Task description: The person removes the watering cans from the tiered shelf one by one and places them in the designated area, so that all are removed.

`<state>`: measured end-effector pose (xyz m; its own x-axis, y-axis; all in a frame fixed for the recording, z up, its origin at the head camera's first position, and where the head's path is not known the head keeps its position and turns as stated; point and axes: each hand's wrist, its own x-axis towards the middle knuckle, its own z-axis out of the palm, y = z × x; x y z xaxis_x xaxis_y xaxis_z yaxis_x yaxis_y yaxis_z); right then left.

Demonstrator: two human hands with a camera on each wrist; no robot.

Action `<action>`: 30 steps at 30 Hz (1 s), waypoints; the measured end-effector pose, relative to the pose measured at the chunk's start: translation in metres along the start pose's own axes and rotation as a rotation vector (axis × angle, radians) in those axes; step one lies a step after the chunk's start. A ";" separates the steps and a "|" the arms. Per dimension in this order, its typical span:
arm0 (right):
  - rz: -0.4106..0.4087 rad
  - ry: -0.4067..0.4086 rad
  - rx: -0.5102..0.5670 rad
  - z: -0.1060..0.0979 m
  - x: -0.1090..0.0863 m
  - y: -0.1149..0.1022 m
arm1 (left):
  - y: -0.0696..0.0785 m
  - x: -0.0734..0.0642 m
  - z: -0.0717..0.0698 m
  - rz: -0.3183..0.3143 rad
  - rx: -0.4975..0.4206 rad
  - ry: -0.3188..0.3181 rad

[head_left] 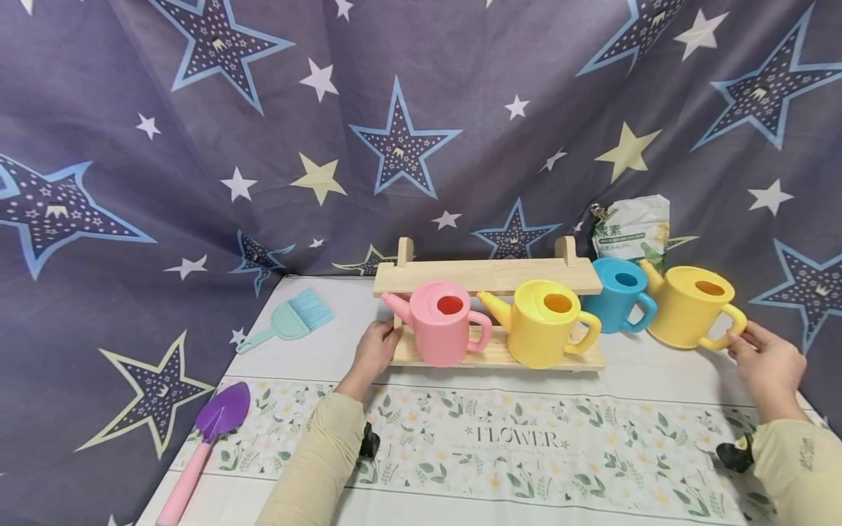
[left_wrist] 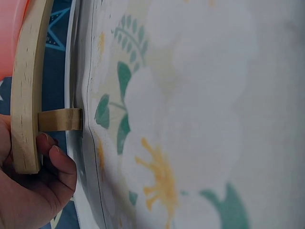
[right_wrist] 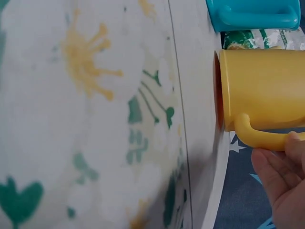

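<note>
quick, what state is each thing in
wooden shelf: standing, left end held by left grip
pink watering can: upright on shelf, top open
shelf's yellow watering can: upright, top open
blue watering can: upright, top open
far-right yellow watering can: top open, handle held by right grip
white bag: clipped at one corner
teal brush: lying down
purple trowel: lying down

The tablecloth (head_left: 526, 475) reads "FLOWER"; the white bag (head_left: 641, 219) shows "素".

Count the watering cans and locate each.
4: pink can and yellow can on the shelf; blue can right of it; second yellow can farthest right, held by the right hand.
</note>
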<state>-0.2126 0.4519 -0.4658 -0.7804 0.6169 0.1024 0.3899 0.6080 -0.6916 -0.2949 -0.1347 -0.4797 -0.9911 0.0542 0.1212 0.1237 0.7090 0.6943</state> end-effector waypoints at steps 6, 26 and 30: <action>-0.023 0.019 -0.009 0.005 0.006 0.004 | 0.002 0.000 -0.001 0.001 -0.006 0.003; 0.002 0.057 -0.045 0.010 0.009 -0.005 | 0.002 -0.001 -0.001 0.007 0.001 0.005; 0.021 0.155 -0.002 0.004 0.000 -0.015 | 0.002 -0.001 -0.001 0.004 -0.008 0.006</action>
<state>-0.2202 0.4406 -0.4579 -0.6875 0.6990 0.1969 0.4065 0.5951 -0.6932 -0.2939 -0.1339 -0.4773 -0.9904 0.0525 0.1282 0.1279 0.7031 0.6995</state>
